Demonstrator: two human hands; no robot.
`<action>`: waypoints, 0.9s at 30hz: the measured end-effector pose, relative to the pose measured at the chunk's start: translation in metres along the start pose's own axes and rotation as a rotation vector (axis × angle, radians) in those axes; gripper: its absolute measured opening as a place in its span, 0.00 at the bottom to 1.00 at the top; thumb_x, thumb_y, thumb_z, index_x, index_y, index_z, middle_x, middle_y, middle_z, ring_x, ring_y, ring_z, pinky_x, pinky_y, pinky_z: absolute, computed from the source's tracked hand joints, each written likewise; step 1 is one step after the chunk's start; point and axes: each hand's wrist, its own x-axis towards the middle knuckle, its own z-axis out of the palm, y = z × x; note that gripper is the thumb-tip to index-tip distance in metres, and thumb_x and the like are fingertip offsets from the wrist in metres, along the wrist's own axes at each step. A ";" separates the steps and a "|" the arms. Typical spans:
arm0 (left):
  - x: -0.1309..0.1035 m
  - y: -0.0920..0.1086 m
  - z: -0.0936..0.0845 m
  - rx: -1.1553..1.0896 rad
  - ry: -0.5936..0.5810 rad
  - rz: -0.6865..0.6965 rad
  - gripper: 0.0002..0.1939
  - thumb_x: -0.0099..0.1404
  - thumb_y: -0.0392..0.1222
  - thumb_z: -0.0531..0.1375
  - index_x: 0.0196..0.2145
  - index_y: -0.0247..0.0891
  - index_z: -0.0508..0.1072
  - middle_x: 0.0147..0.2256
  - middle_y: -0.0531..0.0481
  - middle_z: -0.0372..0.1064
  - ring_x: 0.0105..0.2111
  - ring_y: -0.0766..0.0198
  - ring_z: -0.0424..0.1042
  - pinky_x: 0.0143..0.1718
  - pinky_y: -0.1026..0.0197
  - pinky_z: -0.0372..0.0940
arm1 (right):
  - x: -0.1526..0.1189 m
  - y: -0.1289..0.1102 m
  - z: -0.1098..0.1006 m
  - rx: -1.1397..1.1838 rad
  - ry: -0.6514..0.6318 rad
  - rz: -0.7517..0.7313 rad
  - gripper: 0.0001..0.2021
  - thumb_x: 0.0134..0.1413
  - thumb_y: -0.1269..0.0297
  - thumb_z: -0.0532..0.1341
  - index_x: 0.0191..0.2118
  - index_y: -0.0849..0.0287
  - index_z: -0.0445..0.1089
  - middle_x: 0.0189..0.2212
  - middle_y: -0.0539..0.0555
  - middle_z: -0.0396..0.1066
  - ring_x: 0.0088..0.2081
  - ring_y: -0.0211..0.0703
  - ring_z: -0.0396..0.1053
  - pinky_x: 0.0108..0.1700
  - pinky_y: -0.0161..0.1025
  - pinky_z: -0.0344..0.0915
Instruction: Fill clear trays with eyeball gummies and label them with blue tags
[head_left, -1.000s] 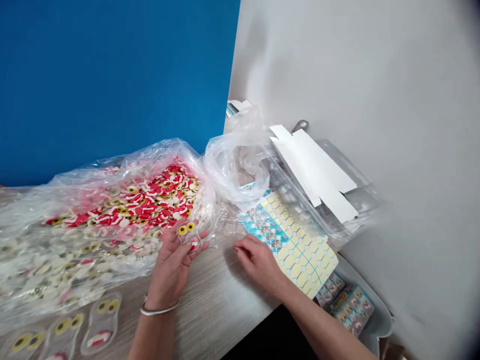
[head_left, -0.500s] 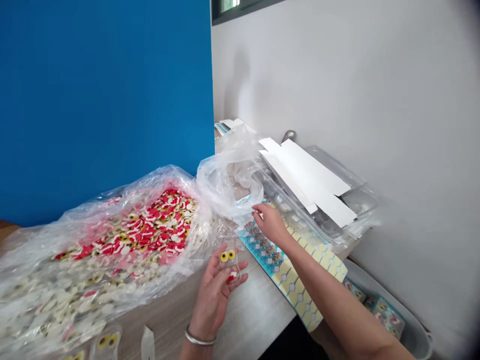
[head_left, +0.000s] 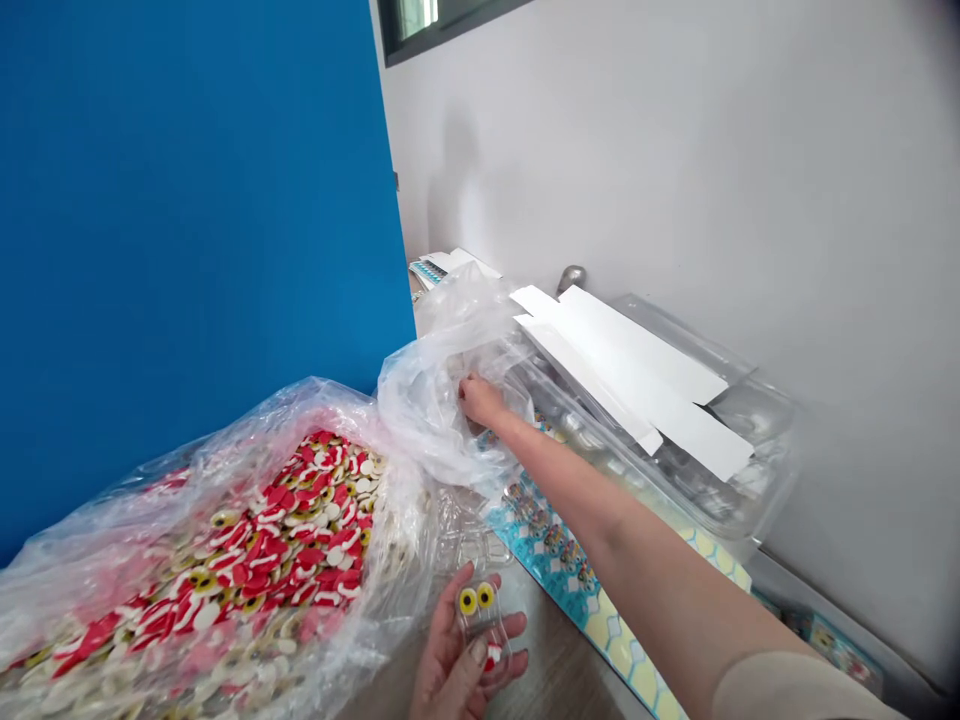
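Observation:
My left hand [head_left: 463, 655] holds a small clear plastic blister tray [head_left: 474, 628], pinned under the thumb. Two yellow eye pieces with dark centres sit at the tray's top, and a red-and-white piece lies near its bottom. My right hand [head_left: 480, 398] is inside the mouth of a crumpled clear plastic bag [head_left: 409, 395], its fingers curled; whatever they hold, if anything, is hidden. To the left, a large open plastic bag [head_left: 82, 540] is full of loose red, white and yellow pieces [head_left: 300, 510].
Printed blue-and-yellow card sheets [head_left: 555, 550] lie under my right forearm. Behind them, white card strips [head_left: 630, 370] rest on large clear plastic trays [head_left: 772, 400]. A blue panel [head_left: 187, 200] rises at the left, a pale wall [head_left: 675, 150] at the right. Low at right are packed items [head_left: 832, 640].
My right hand has moved from the edge of the card sheets forward and left into the bag's mouth. My left hand still holds the tray, lower in the view. The view has shifted.

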 end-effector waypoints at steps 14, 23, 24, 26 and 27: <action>-0.014 0.009 0.010 0.020 -0.022 0.081 0.30 0.57 0.45 0.67 0.57 0.48 0.67 0.60 0.39 0.63 0.47 0.46 0.75 0.44 0.49 0.70 | -0.058 0.019 -0.033 0.948 -0.042 0.221 0.08 0.65 0.64 0.51 0.33 0.56 0.59 0.34 0.53 0.73 0.28 0.36 0.71 0.24 0.31 0.62; -0.015 0.009 0.009 -0.025 -0.085 0.194 0.28 0.66 0.49 0.59 0.62 0.45 0.61 0.60 0.40 0.62 0.53 0.47 0.70 0.49 0.47 0.68 | -0.181 0.019 -0.065 1.444 -0.379 0.222 0.12 0.52 0.56 0.66 0.32 0.57 0.63 0.23 0.48 0.68 0.19 0.30 0.56 0.16 0.26 0.47; -0.017 0.010 0.010 -0.032 -0.098 0.197 0.27 0.67 0.51 0.58 0.61 0.45 0.61 0.59 0.40 0.62 0.52 0.48 0.70 0.48 0.47 0.69 | -0.196 0.016 -0.063 1.456 -0.448 0.236 0.13 0.50 0.56 0.67 0.31 0.58 0.64 0.20 0.47 0.65 0.18 0.30 0.54 0.15 0.26 0.45; -0.019 0.012 0.012 -0.040 -0.130 0.193 0.27 0.68 0.54 0.55 0.61 0.44 0.62 0.59 0.40 0.62 0.50 0.50 0.71 0.45 0.46 0.70 | -0.220 0.012 -0.059 1.465 -0.595 0.283 0.14 0.49 0.57 0.68 0.30 0.59 0.65 0.17 0.45 0.61 0.17 0.29 0.53 0.15 0.26 0.42; -0.019 0.012 0.012 -0.033 -0.147 0.189 0.27 0.68 0.56 0.54 0.60 0.43 0.63 0.58 0.40 0.62 0.49 0.51 0.71 0.44 0.46 0.71 | -0.230 0.010 -0.055 1.461 -0.665 0.311 0.14 0.49 0.57 0.69 0.29 0.59 0.65 0.17 0.44 0.61 0.16 0.29 0.53 0.14 0.26 0.41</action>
